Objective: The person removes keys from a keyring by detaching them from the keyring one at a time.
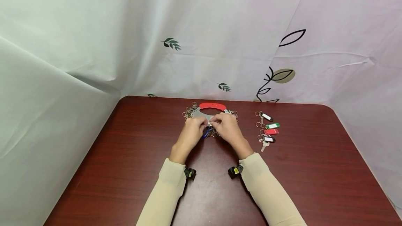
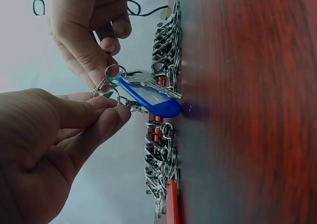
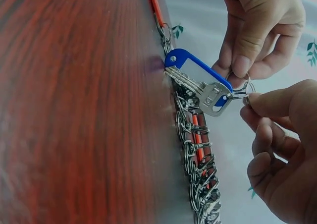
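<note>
Over the front edge of a metal key holder (image 1: 197,113) with a red grip, both hands meet at one bunch. My left hand (image 1: 192,128) pinches a small metal ring between thumb and index finger. Close beside it, my right hand (image 1: 228,128) pinches the key ring (image 3: 251,88) with its fingertips. From these rings hang a blue key tag (image 2: 157,105) with a clear window and a silver key (image 3: 214,97). The tag and key slant down towards the table. Whether the two rings are linked is hard to tell, since fingertips cover part of them.
Many clips with rings (image 2: 166,43) line the holder's curved edge. To the right on the dark red table (image 1: 314,170) lie tagged keys in a column: a black tag (image 1: 267,117), a green tag (image 1: 272,126), a red tag (image 1: 271,132) and another black tag (image 1: 269,139). A white curtain (image 1: 201,69) stands behind.
</note>
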Motion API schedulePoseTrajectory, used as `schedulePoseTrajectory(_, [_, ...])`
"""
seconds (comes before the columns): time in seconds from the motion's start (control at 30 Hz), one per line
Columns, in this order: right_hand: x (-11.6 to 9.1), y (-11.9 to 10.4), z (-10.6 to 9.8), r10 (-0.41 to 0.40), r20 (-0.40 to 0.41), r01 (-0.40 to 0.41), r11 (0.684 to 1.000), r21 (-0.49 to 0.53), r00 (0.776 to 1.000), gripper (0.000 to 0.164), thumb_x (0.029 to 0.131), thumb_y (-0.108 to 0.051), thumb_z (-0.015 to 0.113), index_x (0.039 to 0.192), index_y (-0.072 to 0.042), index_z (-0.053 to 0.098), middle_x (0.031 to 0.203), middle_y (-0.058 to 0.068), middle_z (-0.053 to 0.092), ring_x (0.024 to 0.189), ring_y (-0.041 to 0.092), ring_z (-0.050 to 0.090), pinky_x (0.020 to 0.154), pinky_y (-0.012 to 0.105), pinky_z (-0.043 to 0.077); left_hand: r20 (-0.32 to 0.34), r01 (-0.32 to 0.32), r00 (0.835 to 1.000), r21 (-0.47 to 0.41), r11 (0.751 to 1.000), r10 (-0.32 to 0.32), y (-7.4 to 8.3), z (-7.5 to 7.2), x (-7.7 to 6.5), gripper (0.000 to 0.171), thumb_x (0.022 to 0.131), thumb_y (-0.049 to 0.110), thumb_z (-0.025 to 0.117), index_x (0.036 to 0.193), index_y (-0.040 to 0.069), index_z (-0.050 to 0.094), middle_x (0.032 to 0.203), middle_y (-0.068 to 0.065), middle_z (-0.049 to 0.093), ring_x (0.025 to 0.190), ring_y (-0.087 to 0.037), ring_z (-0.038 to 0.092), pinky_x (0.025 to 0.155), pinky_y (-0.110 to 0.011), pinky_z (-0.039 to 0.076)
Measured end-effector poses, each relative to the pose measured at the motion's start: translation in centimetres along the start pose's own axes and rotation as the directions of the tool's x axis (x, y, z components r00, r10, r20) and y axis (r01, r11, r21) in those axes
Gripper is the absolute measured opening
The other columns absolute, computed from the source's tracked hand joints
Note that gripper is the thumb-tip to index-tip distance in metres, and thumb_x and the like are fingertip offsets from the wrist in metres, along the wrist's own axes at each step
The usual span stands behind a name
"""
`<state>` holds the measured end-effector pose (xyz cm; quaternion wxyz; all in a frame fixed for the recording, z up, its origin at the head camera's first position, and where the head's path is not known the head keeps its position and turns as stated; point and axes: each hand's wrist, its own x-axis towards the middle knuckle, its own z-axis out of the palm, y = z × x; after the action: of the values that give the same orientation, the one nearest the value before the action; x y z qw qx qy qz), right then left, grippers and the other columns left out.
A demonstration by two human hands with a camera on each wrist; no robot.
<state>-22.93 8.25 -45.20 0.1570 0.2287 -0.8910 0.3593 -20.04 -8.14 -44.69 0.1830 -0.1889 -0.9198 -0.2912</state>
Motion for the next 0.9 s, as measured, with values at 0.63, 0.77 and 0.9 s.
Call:
schedulePoseTrajectory(0.63, [0.04,0.0,0.1,-0.079,0.192,0.095,0.993,-0.076,0.978,0.012,0.082,-0.004,0.065,0.089,-0.012,0.069,0.08,0.001,0.065,0.073,0.016,0.058,0.068,0.036,0.051,-0.006,0.024,1.0,0.002,1.0,-0.024,0.03,0.17,-0.19,0.01,0.085,0.001,0.07,0.079,0.009,0.068,0.076,-0.003,0.071,0.07,-0.016,0.062,0.061,-0.034,0.055])
schedulePoseTrajectory(0.77, [0.03,0.23,0.1,-0.138,0.19,0.155,0.985,-0.08,0.972,0.011,0.084,-0.006,0.068,0.091,-0.014,0.069,0.086,0.001,0.068,0.077,0.016,0.06,0.07,0.036,0.052,-0.016,0.032,0.999,-0.005,0.999,-0.032,0.02,0.05,-0.13,0.012,0.084,0.0,0.071,0.077,0.009,0.067,0.074,-0.003,0.069,0.068,-0.016,0.062,0.06,-0.035,0.054])
schedulePoseTrajectory(0.9, [-0.02,0.41,-0.02,-0.213,0.173,0.229,0.97,-0.076,0.962,0.009,0.087,-0.009,0.07,0.093,-0.015,0.072,0.089,0.0,0.07,0.079,0.015,0.06,0.072,0.035,0.052,-0.02,0.042,0.999,-0.009,0.999,-0.043,-0.01,-0.01,-0.07,0.013,0.083,-0.001,0.071,0.076,0.01,0.067,0.072,-0.003,0.069,0.067,-0.016,0.062,0.06,-0.035,0.054])
